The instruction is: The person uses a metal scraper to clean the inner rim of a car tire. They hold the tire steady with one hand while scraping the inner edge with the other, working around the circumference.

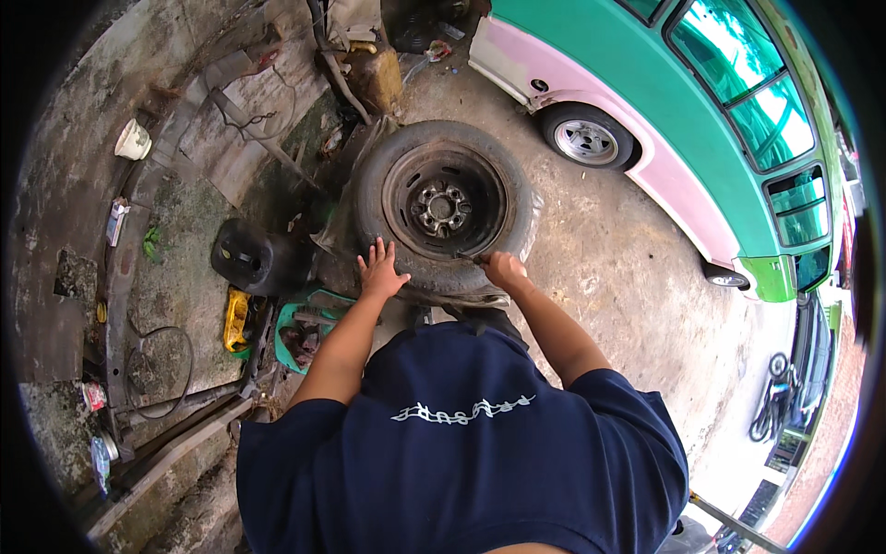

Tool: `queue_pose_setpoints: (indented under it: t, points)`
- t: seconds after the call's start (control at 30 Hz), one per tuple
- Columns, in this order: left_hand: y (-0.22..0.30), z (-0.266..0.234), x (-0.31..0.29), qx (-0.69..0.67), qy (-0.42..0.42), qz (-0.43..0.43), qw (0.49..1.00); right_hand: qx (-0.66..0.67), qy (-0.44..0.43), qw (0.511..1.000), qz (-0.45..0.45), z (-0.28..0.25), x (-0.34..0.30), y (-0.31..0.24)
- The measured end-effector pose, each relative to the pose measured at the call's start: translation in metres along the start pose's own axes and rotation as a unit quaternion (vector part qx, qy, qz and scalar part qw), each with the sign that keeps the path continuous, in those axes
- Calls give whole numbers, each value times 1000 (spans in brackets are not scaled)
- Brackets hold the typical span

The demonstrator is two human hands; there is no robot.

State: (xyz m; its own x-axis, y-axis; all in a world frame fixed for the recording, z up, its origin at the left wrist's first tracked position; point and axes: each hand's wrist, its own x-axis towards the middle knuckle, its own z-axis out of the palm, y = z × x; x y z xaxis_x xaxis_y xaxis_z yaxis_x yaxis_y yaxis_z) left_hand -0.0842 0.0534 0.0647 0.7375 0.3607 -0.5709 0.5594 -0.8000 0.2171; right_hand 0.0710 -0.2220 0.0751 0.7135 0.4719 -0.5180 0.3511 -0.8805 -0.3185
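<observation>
Underfoot, the concrete floor (614, 268) is worn and stained, running pale and open on the right to a green and pink minibus (688, 148) and a motorcycle (773, 411) near the far edge. The left side is cluttered and grimy: a white cup (133, 140), a black container (242, 255), a yellow container (236, 319) and a green basin (280, 340) with dark contents. Directly in front of the person lies a wheel (443, 205), a tyre mounted on a dark steel rim, between the clutter and the minibus. It lies roughly flat, the hub facing up toward the camera; being round, it has no long axis across its face. The left hand (379, 271) rests spread on the near sidewall, fingers pointing away from the body, gripping nothing. The right hand (506, 270) is curled tightly around a thin dark tool (469, 258), mostly hidden, whose visible end points leftward at the rim's near edge.
</observation>
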Motion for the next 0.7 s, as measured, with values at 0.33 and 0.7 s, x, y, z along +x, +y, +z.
queue_pose_setpoints:
  t: [0.33,0.7]
  points:
    - [-5,-11,-2,32,-13,5,999,-71,82,992,63,-5,-12,-6]
    - [1,-14,-1,52,-20,-3,998,-64,87,993,43,-11,-16,-3]
